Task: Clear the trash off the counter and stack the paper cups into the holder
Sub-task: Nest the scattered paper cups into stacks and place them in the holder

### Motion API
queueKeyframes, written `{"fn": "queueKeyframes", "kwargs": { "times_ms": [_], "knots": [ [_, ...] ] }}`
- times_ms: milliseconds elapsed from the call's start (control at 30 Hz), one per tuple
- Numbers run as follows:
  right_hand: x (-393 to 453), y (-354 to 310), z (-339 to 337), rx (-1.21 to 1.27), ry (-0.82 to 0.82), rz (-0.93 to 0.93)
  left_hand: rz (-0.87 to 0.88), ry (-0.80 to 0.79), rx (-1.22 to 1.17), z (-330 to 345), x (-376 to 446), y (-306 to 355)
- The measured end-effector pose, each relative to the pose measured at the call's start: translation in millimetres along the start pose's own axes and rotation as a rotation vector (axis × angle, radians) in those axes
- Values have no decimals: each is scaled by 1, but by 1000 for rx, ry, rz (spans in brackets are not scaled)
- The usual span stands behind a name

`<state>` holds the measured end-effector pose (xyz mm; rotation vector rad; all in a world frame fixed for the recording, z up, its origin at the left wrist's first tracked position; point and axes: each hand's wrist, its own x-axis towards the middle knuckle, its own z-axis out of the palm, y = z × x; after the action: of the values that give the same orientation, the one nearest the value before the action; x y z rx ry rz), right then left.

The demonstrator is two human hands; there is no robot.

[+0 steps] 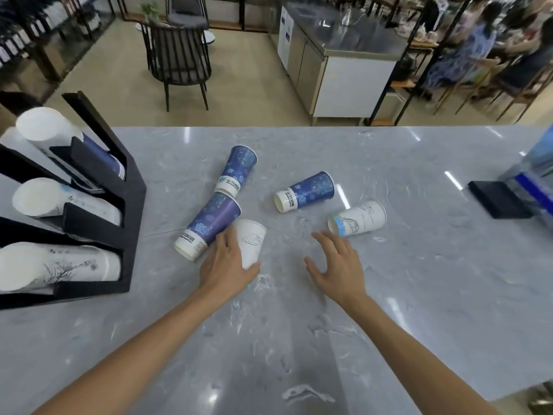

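Several paper cups lie on the grey marble counter [419, 265]. My left hand [224, 265] is closed around a small white cup [251, 244], which touches a tall blue cup [209, 226] lying on its side. Another blue cup [238, 170] lies behind it, and a third blue cup [305, 191] lies to the right. A white cup with blue print [357, 218] lies just beyond the fingertips of my right hand [335, 262], which hovers open and holds nothing. The black cup holder [119, 205] at the left has three slots with stacked cups.
A flat black object [498, 199] and a blurred blue-and-clear item [535, 175] sit at the counter's right edge. Beyond the counter stand a black chair [179, 58], a steel cabinet [338, 64] and seated people at the far right.
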<state>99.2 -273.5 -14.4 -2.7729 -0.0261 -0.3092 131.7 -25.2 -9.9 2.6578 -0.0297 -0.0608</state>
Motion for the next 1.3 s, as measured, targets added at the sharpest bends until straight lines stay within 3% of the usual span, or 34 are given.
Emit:
{"fn": "queueKeyframes", "kwargs": {
  "times_ms": [367,633,767,1300],
  "knots": [
    [62,113,-53,-132,-57,-97,154,-97,-60,18,20,45],
    [105,167,-70,-191,-288,-191,211,-112,-29,32,29,84],
    [114,177,-67,-199,-333,-258,263,-104,30,39,33,100],
    [111,140,-68,-72,-204,-544,406,8,172,32,42,124]
  ]
}}
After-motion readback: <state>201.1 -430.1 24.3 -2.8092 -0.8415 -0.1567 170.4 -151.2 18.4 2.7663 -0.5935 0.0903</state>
